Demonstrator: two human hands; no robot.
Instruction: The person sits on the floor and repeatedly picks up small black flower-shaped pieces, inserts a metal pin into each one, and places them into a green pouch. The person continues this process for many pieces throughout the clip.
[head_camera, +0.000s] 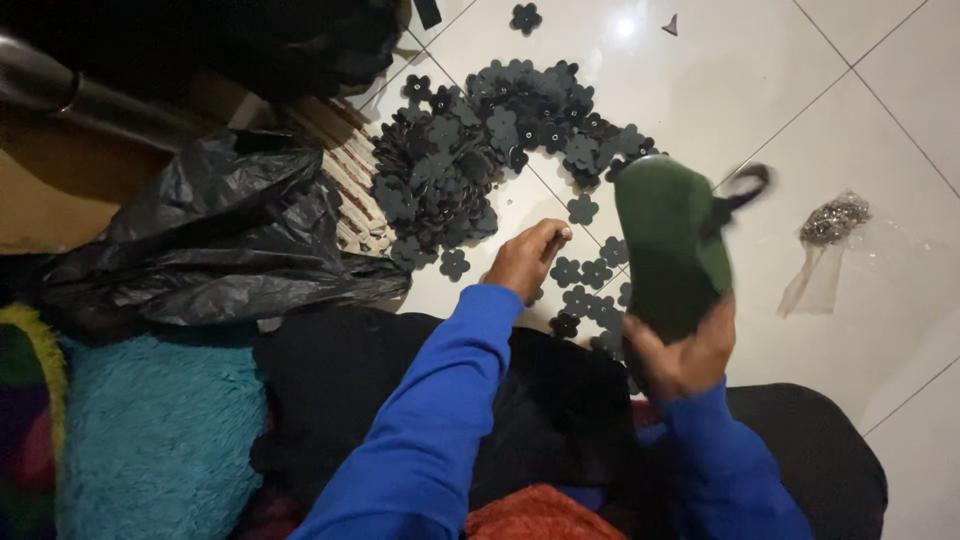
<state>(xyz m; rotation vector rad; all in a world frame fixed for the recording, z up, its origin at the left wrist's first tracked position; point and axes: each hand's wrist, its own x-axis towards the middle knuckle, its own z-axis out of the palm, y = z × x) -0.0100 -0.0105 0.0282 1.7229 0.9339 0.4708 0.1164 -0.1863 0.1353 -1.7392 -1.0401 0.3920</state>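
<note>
— What have you got on the head camera?

— I'm looking down at white floor tiles (700, 90). My right hand (683, 355) has its fingers curled shut round the lower end of a dark green shoe sole (668, 245), held tilted up off the floor; a black strap (745, 185) sticks out near its top, slightly blurred.

— And the left?

— My left hand (525, 260) is down at the floor, fingers bunched together at the edge of the black flower-shaped cutouts (480, 150). I can't tell whether it has one pinched or is only touching them.

— Where do those cutouts lie?

— A big heap sits beyond the left hand, with loose ones scattered between both hands, under the sole.

— Anything else around?

— A crumpled black plastic bag (210, 235) to the left, a fluffy teal cushion (160, 430) below it, and a small clear packet of metal bits (830, 225) off to the right, well apart from the sole.
</note>
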